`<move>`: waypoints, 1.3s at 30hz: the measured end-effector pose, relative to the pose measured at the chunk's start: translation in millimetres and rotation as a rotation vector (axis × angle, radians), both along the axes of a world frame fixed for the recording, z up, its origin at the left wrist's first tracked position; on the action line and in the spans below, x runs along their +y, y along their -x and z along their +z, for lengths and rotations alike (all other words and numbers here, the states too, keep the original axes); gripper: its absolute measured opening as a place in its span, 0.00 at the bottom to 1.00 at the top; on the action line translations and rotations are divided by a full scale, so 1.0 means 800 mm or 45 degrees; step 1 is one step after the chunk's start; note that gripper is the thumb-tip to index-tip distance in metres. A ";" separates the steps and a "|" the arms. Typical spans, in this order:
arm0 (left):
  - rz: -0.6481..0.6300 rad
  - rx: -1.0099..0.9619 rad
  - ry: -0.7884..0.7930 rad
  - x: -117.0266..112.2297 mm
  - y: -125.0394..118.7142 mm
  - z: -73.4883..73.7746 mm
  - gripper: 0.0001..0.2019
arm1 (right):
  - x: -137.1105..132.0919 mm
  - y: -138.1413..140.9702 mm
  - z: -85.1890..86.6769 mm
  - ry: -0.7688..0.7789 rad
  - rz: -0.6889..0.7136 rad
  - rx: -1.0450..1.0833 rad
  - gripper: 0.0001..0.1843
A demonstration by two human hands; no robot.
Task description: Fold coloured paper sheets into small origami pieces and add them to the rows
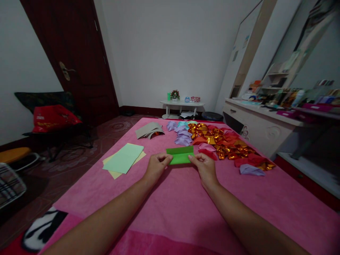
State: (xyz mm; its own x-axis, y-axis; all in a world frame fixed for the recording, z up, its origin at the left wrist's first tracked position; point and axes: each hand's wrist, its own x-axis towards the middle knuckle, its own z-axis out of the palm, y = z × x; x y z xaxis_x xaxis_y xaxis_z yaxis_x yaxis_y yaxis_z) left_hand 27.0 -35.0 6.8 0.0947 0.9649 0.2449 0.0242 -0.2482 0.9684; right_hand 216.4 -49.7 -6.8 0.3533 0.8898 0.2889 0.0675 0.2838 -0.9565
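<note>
A folded sheet of bright green paper [180,159] is held up between my two hands over the pink cloth. My left hand [158,164] pinches its left edge with thumb and fingers. At the right edge, my right hand [205,165] grips it the same way. A darker green strip stands along the paper's far side, above a crease. Left of my hands lie flat sheets of pale green paper [124,158] and yellow paper [116,174]. Beyond the green paper are folded pieces in lilac [183,140], red and shiny gold [225,151].
Grey sheets [150,130] lie stacked at the far left of the pink-covered surface [170,205]. A low white table [182,103] stands by the wall. To the right is a white dresser [261,120] with bottles; a red bag [54,118] rests on a chair at left.
</note>
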 end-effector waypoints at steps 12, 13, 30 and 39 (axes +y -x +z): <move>0.013 0.058 -0.018 -0.002 0.000 0.005 0.14 | 0.002 -0.004 0.000 -0.059 0.054 -0.036 0.11; 0.013 0.061 -0.017 -0.002 0.000 0.004 0.14 | 0.001 -0.004 0.000 -0.064 0.051 -0.033 0.11; -0.014 0.046 -0.020 0.001 0.001 -0.004 0.13 | 0.001 -0.004 -0.001 -0.013 -0.080 -0.013 0.14; 0.021 0.038 -0.028 0.003 0.004 -0.004 0.13 | 0.001 -0.004 -0.001 -0.025 -0.055 -0.042 0.14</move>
State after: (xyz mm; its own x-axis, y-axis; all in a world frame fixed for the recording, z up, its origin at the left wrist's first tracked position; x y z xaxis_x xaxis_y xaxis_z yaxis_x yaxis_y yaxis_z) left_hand 24.0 -32.5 3.9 0.0867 0.9609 0.2631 0.0569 -0.2685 0.9616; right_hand 219.9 -49.2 -7.3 0.3812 0.8680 0.3181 0.1112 0.2985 -0.9479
